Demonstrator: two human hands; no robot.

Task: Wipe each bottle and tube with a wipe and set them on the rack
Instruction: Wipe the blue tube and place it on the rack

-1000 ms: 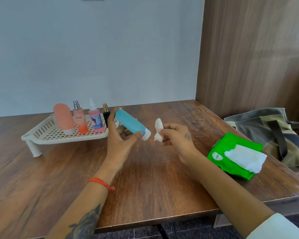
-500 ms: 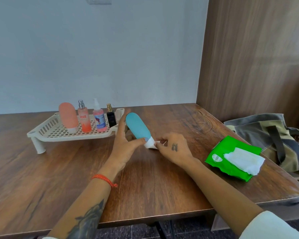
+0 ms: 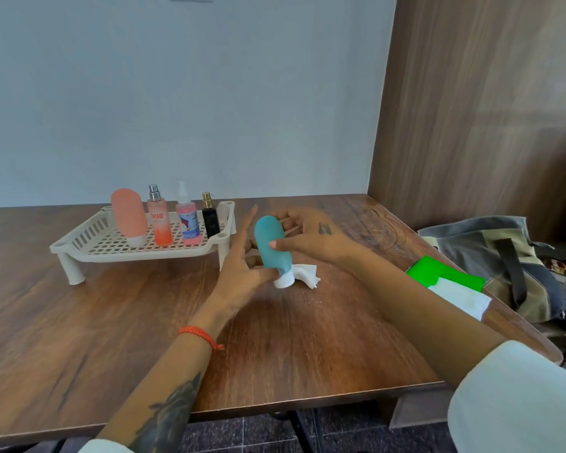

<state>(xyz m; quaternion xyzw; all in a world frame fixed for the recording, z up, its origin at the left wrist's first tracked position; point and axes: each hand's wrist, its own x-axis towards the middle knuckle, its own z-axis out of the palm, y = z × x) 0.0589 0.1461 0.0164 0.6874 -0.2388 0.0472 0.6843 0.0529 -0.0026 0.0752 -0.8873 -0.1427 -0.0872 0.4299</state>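
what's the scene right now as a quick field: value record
in hands: teal tube, cap down
right hand: grips the tube
left hand: fingers straight, touching the tube near its cap
wipe: crumpled on the table by the cap
rack: pink tube, three bottles, all upright
wipe pack: table's right edge
bag: beyond the pack

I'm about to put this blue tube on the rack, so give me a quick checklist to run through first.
1. Right hand grips the blue tube: ok.
2. Left hand free of the tube: not ok, fingertips touch it near the cap.
3. Used wipe put down: ok, on the table behind the cap.
4. Free spot on the rack: ok, left of the pink tube.
5. Tube wiped all over: cannot tell.
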